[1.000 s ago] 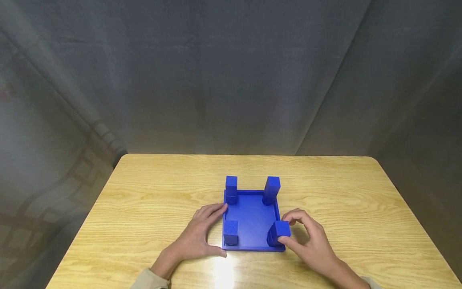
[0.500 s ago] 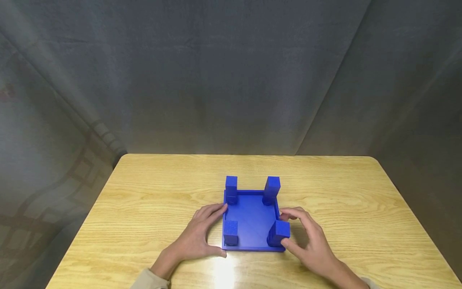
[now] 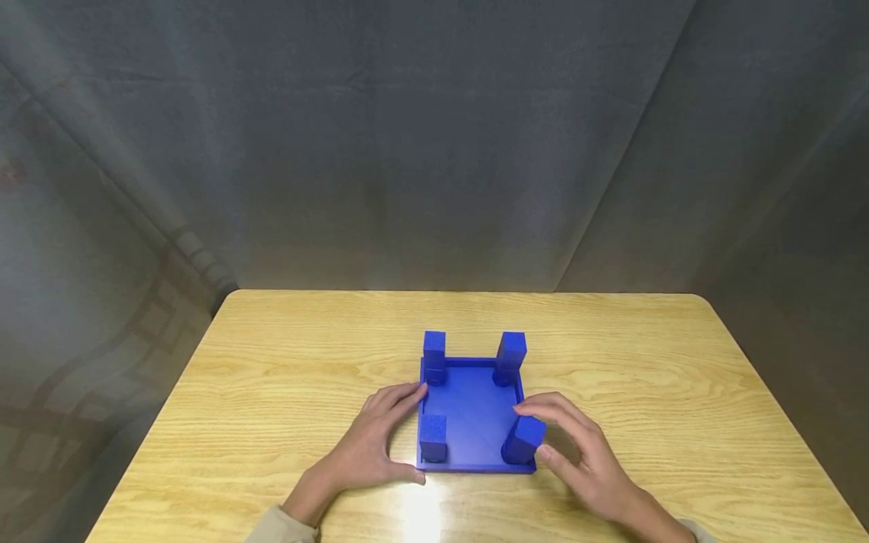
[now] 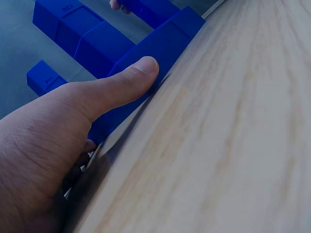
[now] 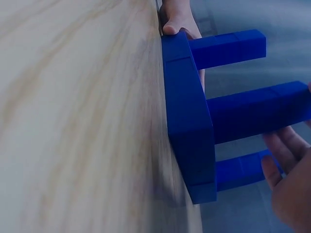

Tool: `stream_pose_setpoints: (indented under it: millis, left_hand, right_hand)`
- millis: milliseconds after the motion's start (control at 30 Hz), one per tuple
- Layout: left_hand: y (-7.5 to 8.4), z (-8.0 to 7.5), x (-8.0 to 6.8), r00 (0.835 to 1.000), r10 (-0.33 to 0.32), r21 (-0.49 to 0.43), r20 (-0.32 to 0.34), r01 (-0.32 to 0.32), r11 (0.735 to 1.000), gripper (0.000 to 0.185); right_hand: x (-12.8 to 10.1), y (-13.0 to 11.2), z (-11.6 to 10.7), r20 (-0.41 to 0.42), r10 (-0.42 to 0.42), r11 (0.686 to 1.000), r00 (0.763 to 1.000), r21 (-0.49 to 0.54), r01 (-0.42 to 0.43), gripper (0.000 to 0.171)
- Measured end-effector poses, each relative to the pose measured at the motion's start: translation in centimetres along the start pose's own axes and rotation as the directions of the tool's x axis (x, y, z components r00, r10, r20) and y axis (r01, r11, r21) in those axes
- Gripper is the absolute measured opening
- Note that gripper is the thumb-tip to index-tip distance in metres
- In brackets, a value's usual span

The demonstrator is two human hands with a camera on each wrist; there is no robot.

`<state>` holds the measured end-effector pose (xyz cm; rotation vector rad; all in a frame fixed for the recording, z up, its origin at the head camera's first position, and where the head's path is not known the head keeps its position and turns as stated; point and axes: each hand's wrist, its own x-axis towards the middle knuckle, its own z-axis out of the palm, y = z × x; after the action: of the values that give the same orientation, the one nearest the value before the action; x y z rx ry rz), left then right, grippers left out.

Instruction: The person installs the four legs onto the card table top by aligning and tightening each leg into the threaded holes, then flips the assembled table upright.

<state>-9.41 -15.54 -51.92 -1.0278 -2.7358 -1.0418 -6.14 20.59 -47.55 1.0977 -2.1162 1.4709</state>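
Observation:
A blue square plate (image 3: 471,415) lies on the wooden table (image 3: 305,362) with four blue posts standing at its corners. My left hand (image 3: 390,437) rests against the plate's left side, with its fingers on the left edge and its thumb (image 4: 121,82) flat along the near edge. My right hand (image 3: 584,452) curls round the near-right post (image 3: 524,439), fingers over its far side and thumb on its right side. The right wrist view shows that post (image 5: 257,111) sticking out from the plate (image 5: 187,107), with my fingers (image 5: 286,165) beside it.
The other posts stand at the far left (image 3: 434,354), far right (image 3: 511,354) and near left (image 3: 433,436). A grey curtain (image 3: 434,151) hangs behind the table. Bare tabletop stretches left, right and beyond the plate.
My right hand's fingers have reached further left over the near-right post, whose top now looks slightly turned. The left hand and the plate have stayed put.

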Motion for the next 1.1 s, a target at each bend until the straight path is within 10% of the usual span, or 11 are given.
stream_pose_setpoints:
  millis: [400,1100]
  left_hand:
    - [0.0,0.0,0.0,1.000,-0.005,-0.008,0.004,0.005,1.000,0.130]
    - [0.1,-0.1,0.0,1.000,-0.002,-0.009,0.001,0.002,1.000,0.130]
  right_hand:
    - [-0.2,-1.1,0.3,-0.072,0.224,0.972,0.972,-0.056,-0.228,0.055]
    - [-0.4,-1.4,1.3,-0.164,0.234,0.966,0.958,-0.072,-0.248,0.053]
